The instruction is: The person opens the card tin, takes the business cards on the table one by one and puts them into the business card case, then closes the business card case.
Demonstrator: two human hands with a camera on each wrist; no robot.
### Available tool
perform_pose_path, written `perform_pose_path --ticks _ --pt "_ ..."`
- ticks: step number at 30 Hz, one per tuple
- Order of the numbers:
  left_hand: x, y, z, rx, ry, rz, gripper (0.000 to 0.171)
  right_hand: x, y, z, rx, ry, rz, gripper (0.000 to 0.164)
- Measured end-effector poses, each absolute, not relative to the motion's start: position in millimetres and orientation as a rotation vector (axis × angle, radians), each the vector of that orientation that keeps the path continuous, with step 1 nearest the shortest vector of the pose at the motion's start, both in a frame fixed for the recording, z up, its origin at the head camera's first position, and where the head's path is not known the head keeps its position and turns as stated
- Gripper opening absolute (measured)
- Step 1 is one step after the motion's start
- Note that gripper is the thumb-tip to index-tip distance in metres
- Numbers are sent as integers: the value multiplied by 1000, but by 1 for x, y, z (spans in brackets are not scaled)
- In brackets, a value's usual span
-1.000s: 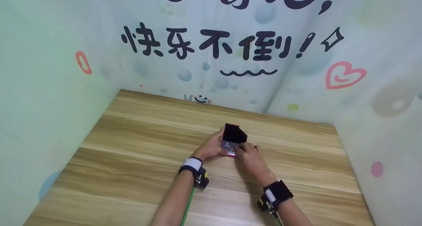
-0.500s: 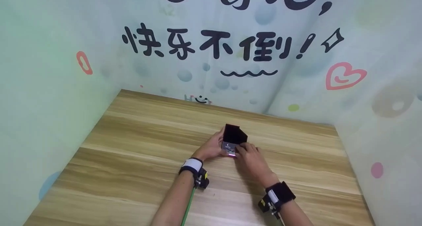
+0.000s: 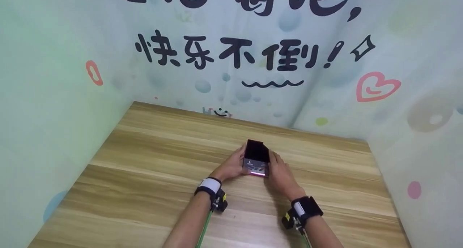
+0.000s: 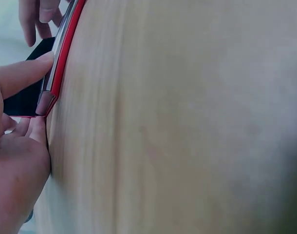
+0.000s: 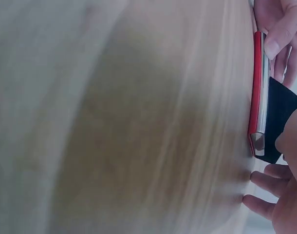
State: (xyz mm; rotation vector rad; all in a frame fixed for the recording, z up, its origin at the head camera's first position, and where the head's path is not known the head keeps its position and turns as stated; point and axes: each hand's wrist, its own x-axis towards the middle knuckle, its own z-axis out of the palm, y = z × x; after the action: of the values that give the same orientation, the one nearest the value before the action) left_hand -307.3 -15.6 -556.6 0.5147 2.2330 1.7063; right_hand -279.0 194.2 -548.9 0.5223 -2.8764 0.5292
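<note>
A small card case [image 3: 256, 151] with a red outside, a bright metal rim and a dark raised lid lies on the table in front of me. A grey printed card [image 3: 256, 165] with a crescent mark fills its lower half. My left hand [image 3: 231, 166] holds the case at its left side, thumb on the edge of the metal rim and fingers by the lid. Along the right side lies my right hand [image 3: 281, 174], fingers fairly straight. In the right wrist view, two of its fingers [image 5: 270, 183] touch the table beside the case, and its thumb overlaps the dark lid.
The wood-grain table [image 3: 162, 139] is bounded by a printed fabric backdrop [image 3: 202, 71] behind and on both sides. A strapped camera sits on each wrist, the left one [image 3: 219, 202] trailing a green cable.
My right hand has drawn its fingertips off the card's face to the case's right side, so more of the card shows. The left hand keeps its hold. The head view has tilted slightly up.
</note>
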Motion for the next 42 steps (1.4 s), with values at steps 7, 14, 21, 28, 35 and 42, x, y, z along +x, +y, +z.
perform_pose_path --ticks 7,14,21,28,35,42 --pt "-306 -20 -553 659 2353 1676 96 -276 201 -550 569 -2807 617 56" --pt "-304 -23 -554 621 2427 1666 79 -272 205 -551 636 -2778 705 62" --pt "-296 -27 -553 622 2608 1492 51 -264 206 -552 727 -2805 628 64" --pt "-286 -27 -543 650 2635 1208 52 -261 203 -552 727 -2821 604 62" --pt "-283 -25 -544 617 2680 1170 48 -261 200 -551 754 -2831 580 58" --pt "-282 -31 -529 671 2731 926 55 -261 208 -534 755 -2840 576 40"
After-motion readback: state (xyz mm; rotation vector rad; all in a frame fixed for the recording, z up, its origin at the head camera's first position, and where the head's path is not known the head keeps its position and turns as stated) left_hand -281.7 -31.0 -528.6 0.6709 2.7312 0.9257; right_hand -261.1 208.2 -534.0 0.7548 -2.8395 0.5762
